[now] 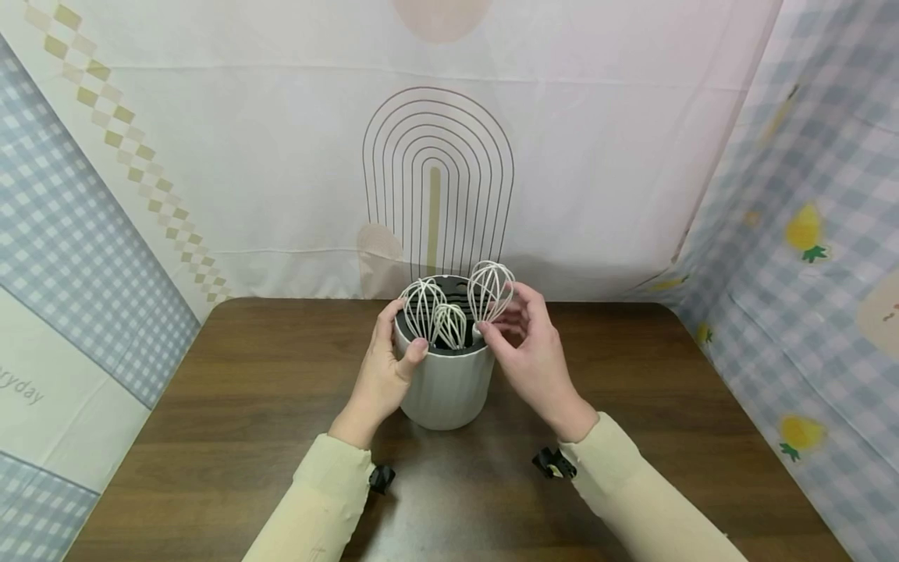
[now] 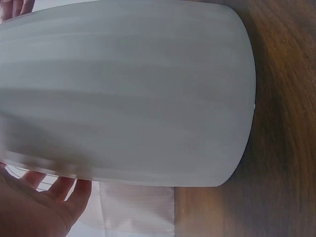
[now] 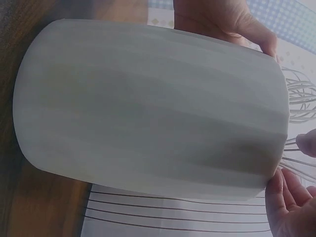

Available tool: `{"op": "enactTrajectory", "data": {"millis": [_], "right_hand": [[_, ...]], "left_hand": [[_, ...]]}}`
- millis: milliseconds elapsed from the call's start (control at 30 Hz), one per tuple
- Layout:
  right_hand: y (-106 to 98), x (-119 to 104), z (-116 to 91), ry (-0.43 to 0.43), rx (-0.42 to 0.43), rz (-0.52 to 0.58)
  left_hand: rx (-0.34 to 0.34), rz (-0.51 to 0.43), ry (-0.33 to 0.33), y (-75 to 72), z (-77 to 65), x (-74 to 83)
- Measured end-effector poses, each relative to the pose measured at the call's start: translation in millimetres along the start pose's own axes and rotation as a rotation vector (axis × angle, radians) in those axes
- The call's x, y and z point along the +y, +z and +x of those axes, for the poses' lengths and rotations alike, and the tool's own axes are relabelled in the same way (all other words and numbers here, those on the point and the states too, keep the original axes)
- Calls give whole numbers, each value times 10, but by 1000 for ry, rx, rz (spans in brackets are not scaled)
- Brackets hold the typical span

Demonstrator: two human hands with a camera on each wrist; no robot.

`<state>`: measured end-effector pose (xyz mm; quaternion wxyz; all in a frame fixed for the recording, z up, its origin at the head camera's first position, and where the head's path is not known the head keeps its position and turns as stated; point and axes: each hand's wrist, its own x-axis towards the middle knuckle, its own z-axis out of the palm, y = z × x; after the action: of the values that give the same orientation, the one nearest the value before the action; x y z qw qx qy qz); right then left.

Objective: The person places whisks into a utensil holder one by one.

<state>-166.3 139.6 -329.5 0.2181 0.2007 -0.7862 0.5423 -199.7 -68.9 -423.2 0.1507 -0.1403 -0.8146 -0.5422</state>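
Observation:
A light grey ribbed utensil holder [image 1: 445, 390] with a dark slotted top stands upright on the table. Three white wire whisks rise from it: a large left whisk [image 1: 423, 308], a small middle whisk [image 1: 450, 325] and a large right whisk [image 1: 490, 290], higher than the others. My left hand [image 1: 382, 367] grips the holder's left side near the rim, thumb in front. With thumb and fingers, my right hand [image 1: 537, 355] pinches the right whisk low on its wires, right at the rim. In the right wrist view, the right fingers [image 3: 276, 197] lie against the holder [image 3: 148, 108] by its rim.
The brown wooden table [image 1: 281, 367] ends at a white hanging cloth [image 1: 281, 156] with arch prints behind the holder. Blue checked cloths [image 1: 772, 343] hang at both sides. Black devices [image 1: 555, 463] sit at both wrists.

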Motion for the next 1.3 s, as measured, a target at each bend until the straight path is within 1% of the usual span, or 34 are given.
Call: {"op": "enactTrajectory", "data": {"millis": [367, 567, 800, 900, 1067, 1133, 1300], "right_hand": [[-27, 9, -32, -36, -19, 4], [-38, 18, -44, -45, -30, -30], [-16, 341, -14, -64, -26, -40], [-15, 370, -3, -77, -17, -68], [-31, 417, -7, -78, 11, -175], [-36, 444, -16, -77, -1, -207], [-38, 480, -51, -107, -58, -231]], "left_hand": [[1, -7, 2, 2, -4, 6], [0, -8, 0, 4, -6, 9], [2, -11, 7, -2, -17, 13], [6, -8, 9, -1, -18, 7], [7, -12, 9, 2, -14, 10], [5, -12, 4, 2, -11, 13], [2, -10, -1, -6, -12, 15]]}}
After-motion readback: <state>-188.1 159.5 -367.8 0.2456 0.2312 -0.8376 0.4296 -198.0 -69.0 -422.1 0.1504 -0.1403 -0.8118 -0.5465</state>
